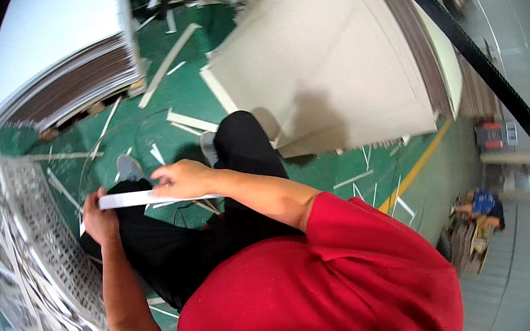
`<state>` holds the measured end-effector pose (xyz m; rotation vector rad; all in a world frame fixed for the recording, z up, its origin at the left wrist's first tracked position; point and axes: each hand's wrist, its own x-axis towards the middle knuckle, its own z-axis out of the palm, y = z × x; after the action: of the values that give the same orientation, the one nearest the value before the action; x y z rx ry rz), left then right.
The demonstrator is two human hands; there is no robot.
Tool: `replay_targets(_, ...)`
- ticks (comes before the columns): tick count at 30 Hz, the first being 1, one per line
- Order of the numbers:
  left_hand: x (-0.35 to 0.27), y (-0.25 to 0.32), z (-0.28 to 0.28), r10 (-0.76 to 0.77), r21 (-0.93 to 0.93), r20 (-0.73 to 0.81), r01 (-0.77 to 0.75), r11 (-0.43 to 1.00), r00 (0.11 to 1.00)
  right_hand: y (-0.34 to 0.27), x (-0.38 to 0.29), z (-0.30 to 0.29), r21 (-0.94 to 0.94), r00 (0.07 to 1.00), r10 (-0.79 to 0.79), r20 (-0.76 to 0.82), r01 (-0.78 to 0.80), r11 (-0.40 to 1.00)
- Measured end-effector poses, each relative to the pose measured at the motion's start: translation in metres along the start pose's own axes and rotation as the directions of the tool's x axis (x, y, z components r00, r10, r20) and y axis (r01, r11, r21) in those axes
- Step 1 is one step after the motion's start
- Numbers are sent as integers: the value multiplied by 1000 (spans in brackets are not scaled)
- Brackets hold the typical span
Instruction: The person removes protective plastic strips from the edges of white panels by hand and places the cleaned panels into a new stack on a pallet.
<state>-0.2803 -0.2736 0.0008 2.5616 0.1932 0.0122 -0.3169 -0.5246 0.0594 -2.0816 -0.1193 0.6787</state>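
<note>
A flat white strip (127,199), apparently paper or cardboard, lies across in front of me above my lap. My left hand (102,221) grips its left end. My right hand (187,179) is bent over the strip further along, with its fingers curled at the strip; the exact hold of the fingertips is hard to see. Part of the strip runs beneath that hand and wrist. Below both hands are my legs in black trousers (151,242) and the green floor.
A white plastic basket (53,237) full of pale offcut strips (28,289) stands at left. Ahead are a pallet stack of white sheets (58,31) and a large stack of beige board (326,60). Loose strips (169,65) litter the green floor (127,128). Another person (484,205) is far right.
</note>
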Motion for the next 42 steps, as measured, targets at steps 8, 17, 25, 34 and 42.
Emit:
replay_targets(8, -30, 46, 10, 332, -39, -49, -333, 942, 942, 9, -38, 7, -463, 944, -188, -271, 44, 885)
replay_targets(17, -19, 108, -62, 355, -305, 44, -326, 895, 934, 9, -132, -105, -417, 580, -490, -650, 267, 869)
replay_targets(25, -36, 185, -77, 419, -396, -41, -399, 827, 907, -7, -125, -100, -194, 444, -427, -788, 479, 856)
replay_targets(34, -112, 237, -89, 479, -787, 105, -221, 576, 872, -35, -113, -56, 836, 850, -405, -337, 468, 286)
replay_targets(42, -102, 228, -83, 553, -775, -31, -370, 512, 832, -50, -123, -30, 571, 857, -306, -415, 507, 646)
